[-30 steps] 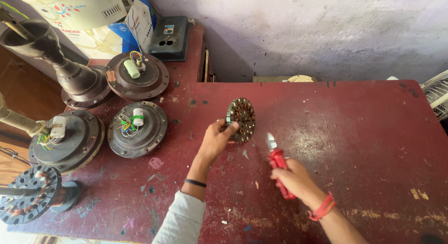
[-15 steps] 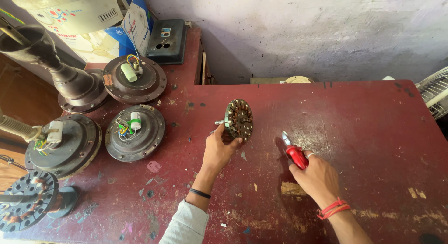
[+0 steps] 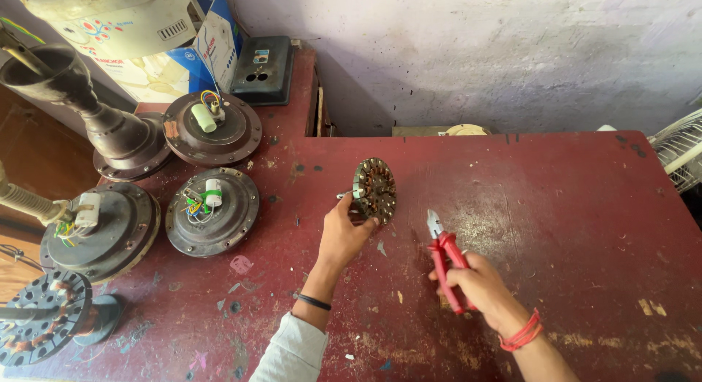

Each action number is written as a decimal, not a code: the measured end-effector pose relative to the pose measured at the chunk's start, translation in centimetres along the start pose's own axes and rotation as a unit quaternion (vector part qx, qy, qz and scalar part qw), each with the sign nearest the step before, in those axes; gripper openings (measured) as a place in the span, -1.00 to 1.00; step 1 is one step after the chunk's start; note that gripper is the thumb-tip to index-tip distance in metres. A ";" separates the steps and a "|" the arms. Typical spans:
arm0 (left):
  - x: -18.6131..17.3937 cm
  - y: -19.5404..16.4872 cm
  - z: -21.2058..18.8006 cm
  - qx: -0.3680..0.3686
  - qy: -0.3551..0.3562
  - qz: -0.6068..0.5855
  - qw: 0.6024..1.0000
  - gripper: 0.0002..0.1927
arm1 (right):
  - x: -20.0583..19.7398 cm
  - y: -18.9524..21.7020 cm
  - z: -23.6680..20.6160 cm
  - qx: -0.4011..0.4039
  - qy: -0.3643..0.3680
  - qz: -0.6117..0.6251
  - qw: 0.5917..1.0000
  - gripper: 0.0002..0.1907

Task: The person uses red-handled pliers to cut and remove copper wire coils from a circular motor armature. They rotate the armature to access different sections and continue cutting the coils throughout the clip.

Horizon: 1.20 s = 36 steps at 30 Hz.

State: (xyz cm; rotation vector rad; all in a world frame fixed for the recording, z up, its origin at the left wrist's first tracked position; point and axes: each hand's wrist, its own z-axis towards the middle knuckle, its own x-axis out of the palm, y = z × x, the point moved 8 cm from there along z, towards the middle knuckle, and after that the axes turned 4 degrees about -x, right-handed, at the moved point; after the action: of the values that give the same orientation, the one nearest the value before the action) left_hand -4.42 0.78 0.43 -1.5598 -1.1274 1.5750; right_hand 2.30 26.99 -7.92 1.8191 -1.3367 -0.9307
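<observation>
A round fan stator (image 3: 375, 190) with copper windings stands on its edge on the worn red table (image 3: 556, 206). My left hand (image 3: 344, 234) grips its lower left side and holds it upright. A little to its right, my right hand (image 3: 479, 282) is closed around the red handles of a pair of cutting pliers (image 3: 444, 253). The pliers' metal jaws point up toward the stator without touching it. A red thread band circles my right wrist, and a black band sits on my left wrist.
Several dark round ceiling-fan motor housings (image 3: 210, 210) with coloured wires lie at the left. A bare stator on a stand (image 3: 40, 320) is at the lower left. A black switch box (image 3: 263, 69) and cardboard boxes (image 3: 146, 38) sit at the back left. A white fan guard (image 3: 680, 152) pokes in at the right edge.
My right hand has carried the pliers up and left, closer to the stator. My left hand has kept hold of the stator, which now stands more on edge.
</observation>
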 end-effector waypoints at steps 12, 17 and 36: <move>1.0 2.6 0.8 -0.061 0.077 -0.247 0.964 -0.70 | 9.3 3.2 -2.5 0.002 0.169 0.159 0.973 -0.43; 0.7 3.0 0.8 -0.059 0.061 -0.201 0.976 -0.69 | 9.5 3.9 -2.7 -0.010 0.175 0.178 0.968 -0.38; 0.9 3.3 0.7 -0.059 0.062 -0.200 0.976 -0.74 | 11.2 4.2 -2.4 -0.004 0.204 0.266 0.942 -0.43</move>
State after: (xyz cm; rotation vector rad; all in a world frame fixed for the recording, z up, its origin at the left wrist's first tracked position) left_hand -4.73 0.07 -2.98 -1.3751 -1.3842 1.1481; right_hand 4.74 15.44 -4.83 1.4211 -1.4318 -0.2520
